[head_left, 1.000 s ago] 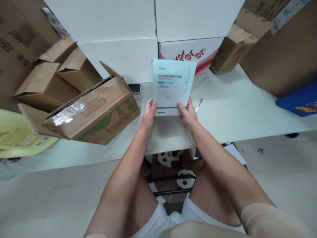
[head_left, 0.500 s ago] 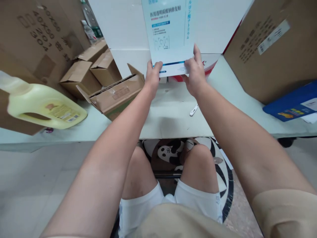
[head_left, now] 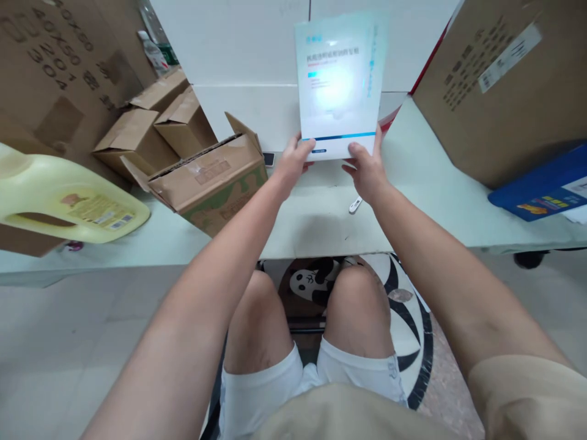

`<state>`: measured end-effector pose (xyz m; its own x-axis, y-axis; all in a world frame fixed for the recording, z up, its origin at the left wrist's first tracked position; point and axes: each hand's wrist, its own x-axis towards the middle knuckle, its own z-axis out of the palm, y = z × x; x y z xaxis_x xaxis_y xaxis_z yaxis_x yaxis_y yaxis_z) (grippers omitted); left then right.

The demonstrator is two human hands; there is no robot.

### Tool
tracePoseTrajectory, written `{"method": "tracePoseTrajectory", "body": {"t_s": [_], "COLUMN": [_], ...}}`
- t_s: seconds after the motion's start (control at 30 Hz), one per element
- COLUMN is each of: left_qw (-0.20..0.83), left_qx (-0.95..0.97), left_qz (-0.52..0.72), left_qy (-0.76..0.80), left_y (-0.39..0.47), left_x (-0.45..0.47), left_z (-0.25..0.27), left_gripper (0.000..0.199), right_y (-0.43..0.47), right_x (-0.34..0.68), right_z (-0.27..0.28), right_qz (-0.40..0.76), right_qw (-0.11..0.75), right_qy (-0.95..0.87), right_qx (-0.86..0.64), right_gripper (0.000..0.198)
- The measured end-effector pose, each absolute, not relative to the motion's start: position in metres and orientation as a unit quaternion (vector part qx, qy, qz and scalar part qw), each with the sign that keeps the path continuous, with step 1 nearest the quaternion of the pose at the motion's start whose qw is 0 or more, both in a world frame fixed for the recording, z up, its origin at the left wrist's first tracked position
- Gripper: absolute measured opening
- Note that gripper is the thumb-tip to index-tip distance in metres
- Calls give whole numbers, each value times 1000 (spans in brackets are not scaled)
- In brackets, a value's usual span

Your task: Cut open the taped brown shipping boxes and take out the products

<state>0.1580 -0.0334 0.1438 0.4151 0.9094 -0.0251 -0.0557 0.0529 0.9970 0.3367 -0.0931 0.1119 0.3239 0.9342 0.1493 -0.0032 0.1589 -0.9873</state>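
A flat white and pale-blue box [head_left: 339, 116] with printed lettering is held up above the table, its front facing me and a bright glare across its middle. My left hand [head_left: 293, 160] grips its lower left corner, thumb on the front. At the lower right corner my right hand [head_left: 367, 165] pinches it the same way, thumb in front and fingers behind or below. On the table under my right hand lies a small white tool [head_left: 355, 205], partly covered by that hand. The box hides part of the white panels behind it.
An open cardboard box [head_left: 215, 177] stands left of my hands, with smaller cartons [head_left: 132, 131] behind it. A yellow jug [head_left: 77, 201] is at far left. To the right are a large carton [head_left: 495, 91] and a blue box [head_left: 545, 189]. White panels [head_left: 243, 43] rise at the back.
Both hands have brought the flat box lower and to the right in view, showing its top edge. Glare now covers its front. A small dark object shows beside the open carton. The view has shifted slightly.
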Motion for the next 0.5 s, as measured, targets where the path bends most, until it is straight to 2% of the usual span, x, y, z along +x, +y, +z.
{"method": "tracePoseTrajectory", "body": {"t_s": [0.13,0.27,0.37,0.5], "left_qw": [630,663,676,707], "left_qx": [583,569,562,531], "left_qz": [352,315,314,308], "left_qy": [372,371,359,352], "left_y": [-37,-38,-46,-58], "left_x": [183,202,201,185], "left_z": [114,80,58,27], "left_gripper": [44,51,46,33], "right_y": [-96,-105,-115,-129], "right_x": [354,397,446,514], "right_z": [82,60,56,52], "right_qz": [404,363,268,169], "right_qw": [639,699,725,673], "right_qy": [-372,-262,-182,-108], "right_qx": [-539,-557,-608,-712], "right_gripper": [93,66,51,34]}}
